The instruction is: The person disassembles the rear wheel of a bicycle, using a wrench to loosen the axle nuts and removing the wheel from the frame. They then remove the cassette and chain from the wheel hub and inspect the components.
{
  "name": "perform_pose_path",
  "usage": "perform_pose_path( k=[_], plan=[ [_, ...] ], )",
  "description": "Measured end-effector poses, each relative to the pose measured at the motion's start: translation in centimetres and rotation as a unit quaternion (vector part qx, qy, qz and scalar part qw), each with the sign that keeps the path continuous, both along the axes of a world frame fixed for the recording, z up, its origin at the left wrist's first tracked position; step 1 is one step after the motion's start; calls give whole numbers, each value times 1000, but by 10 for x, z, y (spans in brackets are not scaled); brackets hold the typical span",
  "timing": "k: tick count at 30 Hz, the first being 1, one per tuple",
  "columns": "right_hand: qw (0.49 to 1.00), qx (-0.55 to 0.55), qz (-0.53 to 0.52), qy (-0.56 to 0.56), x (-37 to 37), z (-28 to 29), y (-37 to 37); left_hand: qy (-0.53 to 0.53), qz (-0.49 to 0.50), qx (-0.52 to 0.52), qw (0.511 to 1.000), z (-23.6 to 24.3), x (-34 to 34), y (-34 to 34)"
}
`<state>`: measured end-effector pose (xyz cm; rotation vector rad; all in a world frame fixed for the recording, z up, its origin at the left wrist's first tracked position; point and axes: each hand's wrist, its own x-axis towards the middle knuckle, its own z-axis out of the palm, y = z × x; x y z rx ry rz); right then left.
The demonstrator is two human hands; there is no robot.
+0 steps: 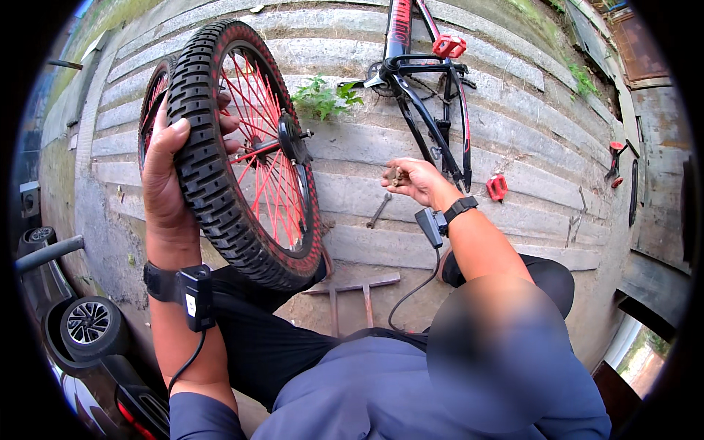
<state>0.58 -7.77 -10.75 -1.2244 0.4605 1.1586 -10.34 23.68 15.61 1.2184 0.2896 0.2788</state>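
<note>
My left hand (167,154) is closed round the knobby black tyre of a bicycle wheel (253,158) with red spokes, fingers reaching past the rim. The wheel stands tilted in front of my left leg, with a dark disc-like part and an axle end at its hub. My right hand (414,182) is half curled, palm up, around small brownish pieces (397,176) whose kind I cannot make out. Below that hand a wrench (379,210) lies on the paving. A black and red bicycle frame (433,92) lies just beyond it, and a loose red pedal (496,188) to its right.
Another wheel (152,110) shows partly behind the held one. A green weed (323,99) grows between the paving strips. A rusty metal piece with legs (352,286) sits before me. Red and black parts (614,161) lie far right. A parked car (92,323) is at left.
</note>
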Motion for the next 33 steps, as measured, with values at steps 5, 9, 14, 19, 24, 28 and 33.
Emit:
perform_pose_path(
  k=[5,9,14,19,24,28,33],
  plan=[
    [997,53,-15,55,-4,-3,13,11,-17,-8,1000,-3,-3,8],
    [994,82,-21,64,4,-9,13,2,-13,4,1000,-2,0,2],
    [996,59,-30,62,0,-11,14,7,-40,28,999,-5,-2,10],
    [997,15,-27,66,-3,-27,8,15,-27,19,999,-4,-2,9],
    [997,-18,-26,70,-6,-34,9,18,-6,-3,1000,-2,-4,9],
    [998,9,-21,53,-2,-23,23,19,0,-1,1000,-3,-4,11],
    [994,26,81,-74,13,38,51,18,-16,4,1000,-7,4,13]
  ],
)
